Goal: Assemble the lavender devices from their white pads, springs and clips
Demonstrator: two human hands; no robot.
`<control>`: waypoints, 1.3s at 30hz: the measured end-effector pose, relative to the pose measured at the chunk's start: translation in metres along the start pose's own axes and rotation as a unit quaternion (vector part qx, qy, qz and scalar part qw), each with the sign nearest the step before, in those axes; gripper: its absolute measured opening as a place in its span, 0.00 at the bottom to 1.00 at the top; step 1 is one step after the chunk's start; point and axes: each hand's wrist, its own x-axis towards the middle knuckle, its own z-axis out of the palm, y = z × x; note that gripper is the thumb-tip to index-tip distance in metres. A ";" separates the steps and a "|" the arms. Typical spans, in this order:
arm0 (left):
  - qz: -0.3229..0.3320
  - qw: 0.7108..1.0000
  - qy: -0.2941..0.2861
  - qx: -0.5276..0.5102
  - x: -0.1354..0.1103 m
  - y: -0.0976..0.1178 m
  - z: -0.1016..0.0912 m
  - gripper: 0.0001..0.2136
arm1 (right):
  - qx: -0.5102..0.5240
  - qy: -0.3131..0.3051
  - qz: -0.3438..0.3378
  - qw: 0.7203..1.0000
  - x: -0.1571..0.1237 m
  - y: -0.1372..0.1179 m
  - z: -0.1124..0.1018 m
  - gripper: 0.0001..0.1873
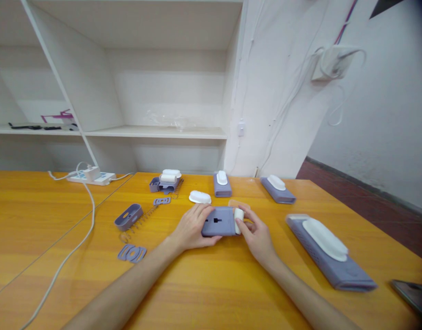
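My left hand [196, 228] is closed around the left end of a flat grey-purple plastic housing [221, 222] with dark keyhole-like slots in its upper face. At the housing's right end, my right hand [257, 233] grips a short white cylinder [238, 221] between thumb and fingers; whether it is fixed there I cannot tell. A white oval cap [200, 197] lies just beyond my left hand. Behind the housing, a pale clear flat piece [238, 203] shows in part.
At left lie an oval grey-purple shell [128, 217], a coil spring [142, 222] and flat plates [132, 253]. Farther back sits a group of parts [168, 182]. Housings with white caps [222, 184] [278, 189] [331, 252] stand right. A power strip [91, 176], cable [93, 215] and phone-like object [413, 294] lie near the edges.
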 end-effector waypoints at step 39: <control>0.010 0.999 0.052 -0.011 -0.002 -0.003 0.000 0.35 | -0.256 -0.125 -0.169 0.944 -0.003 0.002 -0.013 0.45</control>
